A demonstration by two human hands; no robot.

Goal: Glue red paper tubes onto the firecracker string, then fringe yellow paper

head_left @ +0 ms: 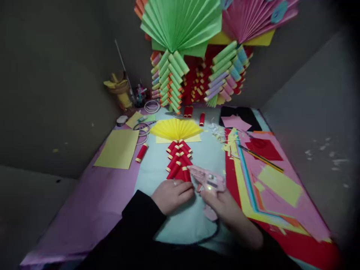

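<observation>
So the right grip is wrapped around the handle of a pink glue gun, with the forearm reaching in from the lower right. The gun's nozzle points left, right by the lower red rolls; can't tell if it actually touches them. There's a small light glowing on the gun's side, and a dark cord curls out below the handle.

The left grip lies low, back of the hand up, fingers bent and aimed to the right at the bottom end of the rolls. I can't tell if it's pinching anything, since the fingertips are hidden. Black sleeve on that arm, ring on one finger.

The red rolls with yellow ends sit in slanted pairs in the middle of the pale blue worktop, running up to a pleated yellow fan.

Further out, a single red roll lies left of the strand, near a yellow sheet. Over on the right there's a pencil on layered colored paper. Behind it all hang a green fan and a pink fan, rolls dangling underneath.
</observation>
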